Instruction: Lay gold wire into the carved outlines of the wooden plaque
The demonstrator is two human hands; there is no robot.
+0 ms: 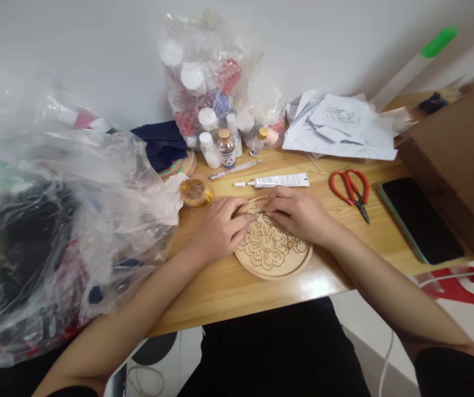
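A round wooden disc [273, 255] with a gold-outlined flower pattern lies on the wooden desk [237, 286]. My left hand [220, 229] rests on the disc's left edge, fingers curled and pressed on it. My right hand [298, 212] sits at the disc's upper edge, its fingers pinched on a thin dark tool or wire that I cannot make out. Both sets of fingertips meet near the top of the pattern. A white glue tube [278, 181] lies just behind the hands.
A spool of gold wire [196, 191] sits left of the hands. Red-handled scissors [350, 190] and a dark phone [421, 220] lie to the right, beside a cardboard box [460, 160]. Small bottles [225, 148], a bag of beads [209, 82], paper sketches [340, 127] and crumpled plastic bags [67, 220] surround them.
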